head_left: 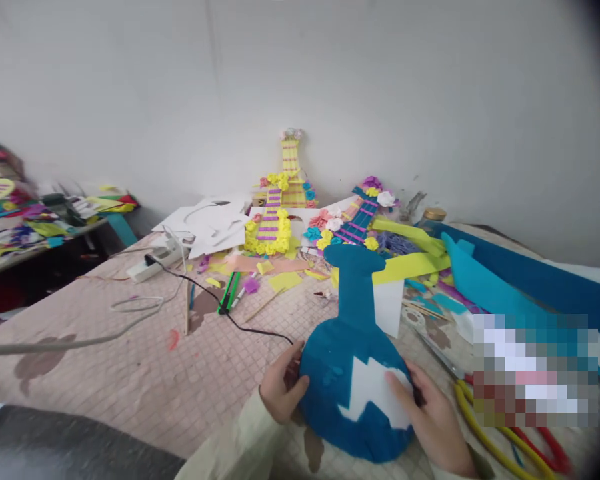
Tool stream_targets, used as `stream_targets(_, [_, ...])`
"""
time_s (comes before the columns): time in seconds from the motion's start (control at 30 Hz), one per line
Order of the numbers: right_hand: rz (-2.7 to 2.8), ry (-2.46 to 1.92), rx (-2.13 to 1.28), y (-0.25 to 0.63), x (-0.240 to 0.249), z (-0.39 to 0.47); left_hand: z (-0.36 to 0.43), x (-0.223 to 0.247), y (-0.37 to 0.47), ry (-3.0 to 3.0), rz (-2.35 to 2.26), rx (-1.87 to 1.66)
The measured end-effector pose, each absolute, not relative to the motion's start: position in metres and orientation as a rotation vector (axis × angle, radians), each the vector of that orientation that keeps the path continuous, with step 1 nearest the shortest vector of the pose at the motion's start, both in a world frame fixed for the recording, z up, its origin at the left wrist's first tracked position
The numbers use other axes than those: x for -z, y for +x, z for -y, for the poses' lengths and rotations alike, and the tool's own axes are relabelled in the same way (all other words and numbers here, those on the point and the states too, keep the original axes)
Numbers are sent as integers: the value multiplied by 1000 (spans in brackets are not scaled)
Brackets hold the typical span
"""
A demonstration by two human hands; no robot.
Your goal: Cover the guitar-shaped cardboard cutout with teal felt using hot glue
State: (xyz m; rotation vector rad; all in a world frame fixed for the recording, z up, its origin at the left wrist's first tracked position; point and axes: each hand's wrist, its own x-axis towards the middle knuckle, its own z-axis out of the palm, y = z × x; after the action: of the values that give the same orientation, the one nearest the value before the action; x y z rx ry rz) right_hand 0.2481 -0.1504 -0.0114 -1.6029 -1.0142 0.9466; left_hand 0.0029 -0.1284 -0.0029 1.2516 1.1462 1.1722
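A vase-shaped cutout (356,297) covered in dark blue paper is held between my hands, its flared neck pointing away from me. A jagged white patch (380,393) shows bare on its round body. My left hand (283,388) grips the left edge, thumb on top and fingers partly hidden underneath. My right hand (435,417) holds the right edge, with the thumb resting on the white patch. A black cord (253,328) runs up to the cutout beside my left hand; its end is hidden.
Scissors with yellow and red handles (480,413) lie at the right, near blue paper strips (510,280). Decorated vase shapes (270,223) stand by the wall. A green cutter (229,293), a power strip (157,260) and paper scraps (285,280) lie left of centre.
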Motion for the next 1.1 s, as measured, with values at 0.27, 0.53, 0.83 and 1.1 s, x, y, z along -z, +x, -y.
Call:
stream_targets(0.27, [1281, -1597, -913, 238, -17, 135, 154, 10, -30, 810, -1042, -1328])
stream_targets(0.53, [1628, -1943, -522, 232, -29, 35, 170, -3, -63, 471, -1148, -1480])
stream_targets(0.83, [1505, -1789, -621, 223, -23, 28, 185, -11, -72, 341, -1143, -1525])
stream_targets(1.1, [1314, -1565, -707, 229, -26, 34, 157, -6, -72, 463, -1173, -1526])
